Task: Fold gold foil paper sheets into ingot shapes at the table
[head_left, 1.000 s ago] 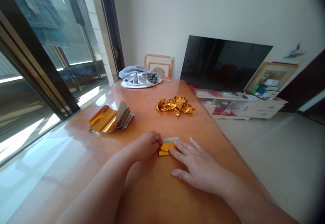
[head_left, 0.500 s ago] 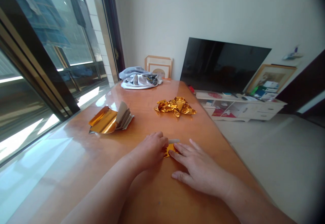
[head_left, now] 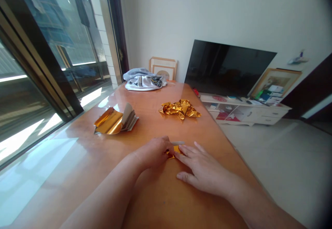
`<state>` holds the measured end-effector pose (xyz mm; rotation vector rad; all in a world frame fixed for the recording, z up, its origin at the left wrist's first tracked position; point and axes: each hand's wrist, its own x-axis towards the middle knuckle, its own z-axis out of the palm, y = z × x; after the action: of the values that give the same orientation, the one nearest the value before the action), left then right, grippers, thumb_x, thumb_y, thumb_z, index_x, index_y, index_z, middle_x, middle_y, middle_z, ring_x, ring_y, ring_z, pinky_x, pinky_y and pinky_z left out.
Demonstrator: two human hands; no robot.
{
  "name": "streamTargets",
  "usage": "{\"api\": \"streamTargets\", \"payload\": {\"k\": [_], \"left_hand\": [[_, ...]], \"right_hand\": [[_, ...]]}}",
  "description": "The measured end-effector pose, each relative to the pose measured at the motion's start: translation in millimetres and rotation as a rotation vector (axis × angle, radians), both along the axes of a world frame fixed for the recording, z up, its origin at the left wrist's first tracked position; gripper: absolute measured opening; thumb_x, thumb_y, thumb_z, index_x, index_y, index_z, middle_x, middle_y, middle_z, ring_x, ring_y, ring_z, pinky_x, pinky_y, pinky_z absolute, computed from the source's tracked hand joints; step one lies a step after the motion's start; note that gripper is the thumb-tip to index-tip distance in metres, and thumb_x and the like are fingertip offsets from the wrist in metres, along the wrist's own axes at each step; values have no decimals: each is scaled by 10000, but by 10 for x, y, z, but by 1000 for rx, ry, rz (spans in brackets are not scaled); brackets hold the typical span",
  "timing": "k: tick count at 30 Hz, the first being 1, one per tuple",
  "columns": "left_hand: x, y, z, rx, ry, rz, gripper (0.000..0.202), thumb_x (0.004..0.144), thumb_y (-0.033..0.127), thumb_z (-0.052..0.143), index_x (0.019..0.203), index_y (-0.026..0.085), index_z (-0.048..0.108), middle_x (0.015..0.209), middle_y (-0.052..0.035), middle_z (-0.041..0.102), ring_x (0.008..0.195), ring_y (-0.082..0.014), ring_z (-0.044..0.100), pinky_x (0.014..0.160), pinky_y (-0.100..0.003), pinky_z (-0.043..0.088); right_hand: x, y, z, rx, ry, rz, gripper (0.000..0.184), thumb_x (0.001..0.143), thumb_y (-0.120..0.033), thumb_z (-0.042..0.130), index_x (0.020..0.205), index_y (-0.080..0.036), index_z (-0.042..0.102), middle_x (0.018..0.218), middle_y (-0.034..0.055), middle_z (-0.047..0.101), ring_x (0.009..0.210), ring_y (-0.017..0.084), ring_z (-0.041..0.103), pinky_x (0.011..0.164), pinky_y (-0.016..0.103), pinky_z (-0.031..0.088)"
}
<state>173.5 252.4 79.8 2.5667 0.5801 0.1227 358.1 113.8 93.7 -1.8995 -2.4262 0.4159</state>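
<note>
A small folded sheet of gold foil paper lies on the wooden table, a pale strip showing along its far edge. My left hand is closed at its left side, with curled fingers pressing on the paper and covering part of it. From the other side my right hand rests on it with fingertips, its fingers stretched out and the thumb apart on the table. Beyond my hands sits a heap of folded gold foil pieces. A stack of gold foil sheets, some curled up, lies farther left.
At the table's far end is a bundle of grey and white cloth. Picture frames lean against the wall behind it. A large television stands over a white cabinet at right. Glass sliding doors line the left.
My left fingers have shifted slightly right and down over the foil paper. The right hand keeps nearly the same spot. The whole view has moved slightly.
</note>
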Motion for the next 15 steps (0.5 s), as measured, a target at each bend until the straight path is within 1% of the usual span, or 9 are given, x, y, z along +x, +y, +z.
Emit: {"api": "streamTargets", "payload": {"k": [2, 6, 10, 15], "left_hand": [[-17, 19, -12, -5, -7, -2, 244, 875, 194, 563, 978, 282, 765, 1032, -37, 665, 849, -174, 631, 781, -258, 474], [-25, 26, -5, 9, 14, 8, 316, 878, 168, 534, 1038, 316, 763, 1060, -33, 673, 904, -185, 643, 852, -278, 468], [-23, 29, -1, 42, 34, 13, 318, 854, 151, 547, 1032, 310, 756, 1073, -32, 675, 949, -193, 641, 893, -283, 457], [-25, 43, -27, 50, 54, 19, 325, 823, 122, 537, 992, 297, 753, 1069, -32, 668, 937, -187, 635, 897, -280, 452]], "right_hand": [[-12, 4, 6, -15, -12, -1, 736, 945, -615, 501, 1577, -281, 325, 1620, 119, 342, 1498, 333, 280, 1233, 595, 76], [-15, -3, -16, -29, -45, -9, 748, 950, -625, 485, 1587, -282, 294, 1637, 111, 301, 1515, 336, 236, 1234, 594, 80], [51, -58, -80, -25, -49, -2, 764, 963, -636, 455, 1601, -277, 238, 1658, 99, 231, 1535, 314, 182, 1245, 576, 61], [172, -156, -103, 6, -104, -31, 755, 964, -656, 431, 1590, -261, 282, 1653, 96, 242, 1542, 310, 149, 1246, 576, 48]]}}
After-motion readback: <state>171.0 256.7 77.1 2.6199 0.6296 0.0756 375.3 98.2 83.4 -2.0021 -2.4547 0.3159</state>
